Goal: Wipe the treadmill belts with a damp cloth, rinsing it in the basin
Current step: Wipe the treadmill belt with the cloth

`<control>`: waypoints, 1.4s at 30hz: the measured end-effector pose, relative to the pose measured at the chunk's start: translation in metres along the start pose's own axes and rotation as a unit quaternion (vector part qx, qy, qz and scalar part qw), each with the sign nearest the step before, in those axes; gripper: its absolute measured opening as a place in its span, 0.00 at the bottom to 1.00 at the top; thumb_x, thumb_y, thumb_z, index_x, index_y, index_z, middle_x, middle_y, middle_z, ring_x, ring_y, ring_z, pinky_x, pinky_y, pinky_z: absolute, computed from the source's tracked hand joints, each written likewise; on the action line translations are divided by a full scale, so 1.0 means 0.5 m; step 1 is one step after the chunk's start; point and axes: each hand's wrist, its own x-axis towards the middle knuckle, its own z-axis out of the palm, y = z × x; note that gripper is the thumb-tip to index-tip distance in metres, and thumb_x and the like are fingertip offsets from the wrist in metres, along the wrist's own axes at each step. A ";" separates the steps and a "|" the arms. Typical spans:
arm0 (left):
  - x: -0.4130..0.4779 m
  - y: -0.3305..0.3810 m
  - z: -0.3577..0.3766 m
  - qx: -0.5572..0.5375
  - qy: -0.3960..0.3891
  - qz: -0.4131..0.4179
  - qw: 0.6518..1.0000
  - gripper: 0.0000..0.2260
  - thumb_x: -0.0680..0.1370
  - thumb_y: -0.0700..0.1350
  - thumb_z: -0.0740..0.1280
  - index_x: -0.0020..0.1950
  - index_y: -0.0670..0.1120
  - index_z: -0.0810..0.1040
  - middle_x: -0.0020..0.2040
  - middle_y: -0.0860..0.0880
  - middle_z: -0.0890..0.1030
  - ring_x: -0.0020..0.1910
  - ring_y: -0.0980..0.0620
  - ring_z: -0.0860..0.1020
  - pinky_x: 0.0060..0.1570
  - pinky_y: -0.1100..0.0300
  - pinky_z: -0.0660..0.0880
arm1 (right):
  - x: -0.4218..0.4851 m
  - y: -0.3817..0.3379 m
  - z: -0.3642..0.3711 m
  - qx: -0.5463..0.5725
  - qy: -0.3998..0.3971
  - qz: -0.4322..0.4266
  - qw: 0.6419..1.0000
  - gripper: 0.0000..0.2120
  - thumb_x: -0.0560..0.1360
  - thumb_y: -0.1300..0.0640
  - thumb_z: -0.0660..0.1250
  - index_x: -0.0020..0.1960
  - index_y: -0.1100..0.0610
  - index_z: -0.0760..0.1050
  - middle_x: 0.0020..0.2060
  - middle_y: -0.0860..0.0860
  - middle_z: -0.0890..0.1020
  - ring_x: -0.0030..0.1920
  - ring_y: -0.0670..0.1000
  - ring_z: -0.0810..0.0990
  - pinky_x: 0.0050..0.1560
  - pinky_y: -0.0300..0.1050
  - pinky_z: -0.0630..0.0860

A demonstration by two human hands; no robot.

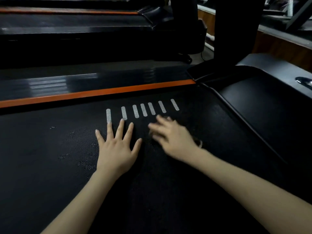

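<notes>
The black textured treadmill belt (50, 157) fills the lower view, with a row of several short white stripes (144, 109) printed across it. My left hand (116, 149) lies flat on the belt, fingers spread, holding nothing. My right hand (172, 135) is motion-blurred just right of it, fingers extended, pressing down on a dark cloth (199, 143). The cloth is hard to tell from the belt; only a dark edge and a pale loop show by the wrist. No basin is in view.
An orange side rail (101, 92) and a glossy black foot rail (50, 85) run along the belt's far edge. The black motor cover (263, 98) rises at the right, with an upright post (236, 31) behind it. Another treadmill (67, 22) stands beyond.
</notes>
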 end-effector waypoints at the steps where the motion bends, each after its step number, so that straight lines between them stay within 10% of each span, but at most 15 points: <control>1: 0.000 -0.001 0.001 -0.002 0.002 -0.001 1.000 0.40 0.67 0.67 0.28 0.78 0.56 0.45 0.79 0.52 0.44 0.76 0.43 0.39 0.71 0.37 0.39 | -0.018 -0.016 0.004 0.016 -0.017 -0.038 0.999 0.21 0.79 0.49 0.61 0.71 0.46 0.66 0.74 0.52 0.60 0.74 0.58 0.58 0.73 0.50 0.52; 4: -0.001 -0.002 0.002 -0.011 0.009 -0.001 1.000 0.40 0.67 0.67 0.28 0.78 0.57 0.44 0.79 0.52 0.43 0.76 0.44 0.38 0.71 0.38 0.38 | 0.024 0.038 -0.013 -0.045 -0.028 -0.074 0.996 0.23 0.78 0.50 0.62 0.72 0.45 0.64 0.74 0.52 0.61 0.74 0.52 0.59 0.73 0.53 0.49; 10: -0.002 0.003 0.001 -0.023 0.018 -0.001 1.000 0.40 0.67 0.67 0.28 0.78 0.57 0.45 0.79 0.52 0.44 0.76 0.43 0.38 0.71 0.37 0.38 | 0.163 0.164 -0.032 -0.076 0.083 0.191 0.975 0.21 0.79 0.51 0.59 0.71 0.51 0.66 0.73 0.57 0.62 0.70 0.61 0.65 0.71 0.53 0.59; 18: -0.004 -0.002 0.002 -0.018 0.016 0.002 1.000 0.39 0.67 0.67 0.27 0.77 0.57 0.43 0.79 0.52 0.42 0.76 0.44 0.38 0.71 0.38 0.37 | 0.106 0.019 0.017 -0.041 0.002 -0.033 0.999 0.22 0.78 0.49 0.61 0.72 0.47 0.65 0.74 0.52 0.62 0.72 0.56 0.62 0.70 0.48 0.59; 25: -0.004 0.005 -0.001 -0.025 0.018 -0.003 1.000 0.40 0.67 0.67 0.28 0.78 0.57 0.44 0.79 0.52 0.44 0.76 0.43 0.38 0.71 0.37 0.37 | 0.215 0.167 -0.039 -0.119 0.083 0.247 0.958 0.19 0.80 0.51 0.56 0.69 0.56 0.66 0.64 0.61 0.71 0.60 0.65 0.72 0.64 0.54 0.67; 33: -0.001 0.001 0.000 -0.018 0.016 -0.001 1.000 0.39 0.67 0.67 0.28 0.77 0.58 0.43 0.79 0.52 0.43 0.76 0.44 0.39 0.72 0.38 0.38 | 0.223 0.006 0.029 -0.077 0.050 0.019 0.996 0.18 0.78 0.50 0.62 0.63 0.58 0.64 0.59 0.56 0.76 0.56 0.60 0.76 0.52 0.49 0.71; 42: -0.003 0.005 0.005 -0.023 0.036 -0.011 0.999 0.39 0.68 0.68 0.29 0.77 0.58 0.44 0.79 0.53 0.44 0.77 0.45 0.38 0.72 0.39 0.37 | 0.247 0.211 -0.058 -0.107 0.144 0.279 0.943 0.17 0.79 0.52 0.60 0.62 0.62 0.65 0.57 0.63 0.77 0.57 0.65 0.76 0.53 0.54 0.73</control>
